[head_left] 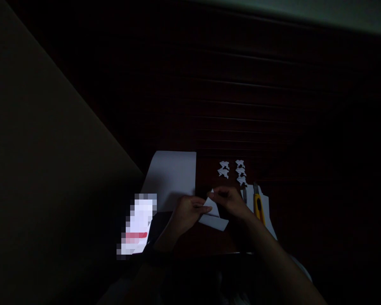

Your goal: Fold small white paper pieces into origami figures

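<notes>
A white sheet of paper (213,221), partly folded to a pointed top, is held between my two hands above the dark table. My left hand (188,212) pinches its left side, with the thumb lying across the front. At the peak, the fingers of my right hand (230,200) close on the tip of the paper. The lower part of the paper spreads out as a flat strip below the folded triangle. Both hands are closed on this one piece.
A large white sheet (174,178) lies at the left, with a lit phone (138,224) below it. Several small folded paper figures (240,171) stand in two columns behind my hands. On the right, a yellow utility knife (259,208) rests on more white paper (269,216). The room is dark.
</notes>
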The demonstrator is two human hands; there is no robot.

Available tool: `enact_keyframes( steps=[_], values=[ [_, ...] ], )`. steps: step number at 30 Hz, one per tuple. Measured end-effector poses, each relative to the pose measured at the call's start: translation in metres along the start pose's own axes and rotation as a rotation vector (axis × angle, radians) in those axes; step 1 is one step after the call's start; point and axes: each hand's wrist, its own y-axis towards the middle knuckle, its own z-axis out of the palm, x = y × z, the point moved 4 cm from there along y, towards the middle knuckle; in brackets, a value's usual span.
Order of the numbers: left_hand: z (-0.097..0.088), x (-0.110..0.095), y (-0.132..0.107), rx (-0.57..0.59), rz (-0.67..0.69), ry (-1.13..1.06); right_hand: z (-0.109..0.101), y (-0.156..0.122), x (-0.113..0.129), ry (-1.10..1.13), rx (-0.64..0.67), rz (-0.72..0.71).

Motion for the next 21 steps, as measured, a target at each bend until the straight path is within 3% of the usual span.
enact_keyframes(
  steps=[7, 12, 21],
  values=[
    [-0.0076, -0.0008, 0.0009, -0.228, 0.003, -0.016, -0.0012, 0.0051, -0.0066, 0.068, -0.108, -0.013],
    [-0.0080, -0.0054, 0.0006, -0.211, 0.096, -0.054, 0.0008, 0.0053, -0.0086, 0.097, -0.153, 0.004],
    [-0.0067, -0.0031, 0.0005, -0.197, 0.049, -0.086, 0.0003, 0.0042, -0.0104, 0.140, -0.176, 0.033]
  ],
)
